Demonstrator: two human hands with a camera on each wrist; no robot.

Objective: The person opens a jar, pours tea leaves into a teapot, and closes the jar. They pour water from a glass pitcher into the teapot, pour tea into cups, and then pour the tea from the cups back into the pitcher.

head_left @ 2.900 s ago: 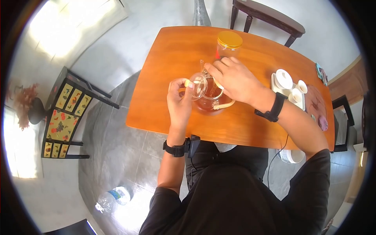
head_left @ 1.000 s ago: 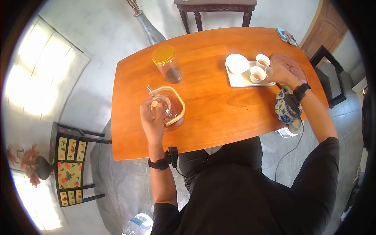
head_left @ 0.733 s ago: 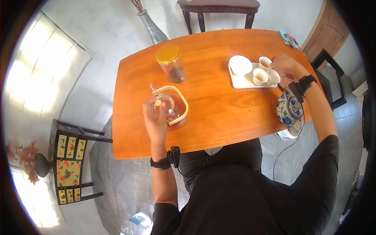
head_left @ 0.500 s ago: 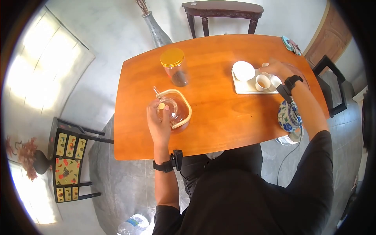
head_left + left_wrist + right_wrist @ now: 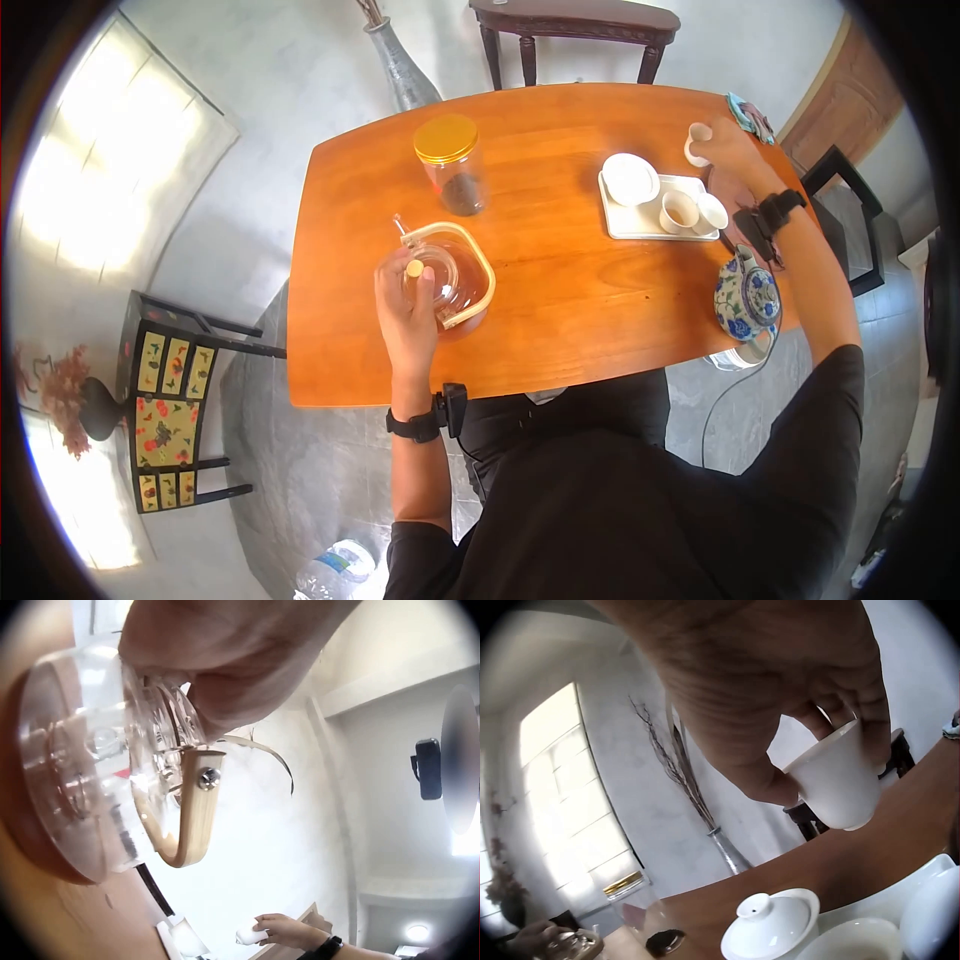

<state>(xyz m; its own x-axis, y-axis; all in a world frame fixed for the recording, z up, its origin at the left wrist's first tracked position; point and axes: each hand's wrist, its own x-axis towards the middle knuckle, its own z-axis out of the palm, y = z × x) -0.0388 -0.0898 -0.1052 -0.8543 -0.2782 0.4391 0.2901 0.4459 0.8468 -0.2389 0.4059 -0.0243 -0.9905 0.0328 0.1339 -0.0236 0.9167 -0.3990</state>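
In the head view my left hand point(image 5: 405, 310) pinches the yellow knob point(image 5: 414, 269) of the glass lid on the glass teapot point(image 5: 462, 308). The teapot stands on the table with its pale curved handle point(image 5: 196, 814) beside the lid. My right hand point(image 5: 738, 155) holds a small white cup point(image 5: 697, 146) by its rim, up behind the white tray point(image 5: 625, 222). In the right wrist view thumb and fingers grip that cup point(image 5: 838, 780), which is tilted. On the tray are a white lidded bowl point(image 5: 631, 180) and two cups point(image 5: 678, 212), one holding brownish liquid.
A jar with a gold lid point(image 5: 446, 139) stands behind the teapot. A blue-and-white porcelain teapot point(image 5: 746, 300) is near the table's right front edge, below my right forearm. A folded cloth point(image 5: 750, 117) lies at the far right corner.
My right hand has gone from the glass teapot to the tray, and has lifted one cup off it, moving back. My left hand brought the lid from beside the teapot onto its top.
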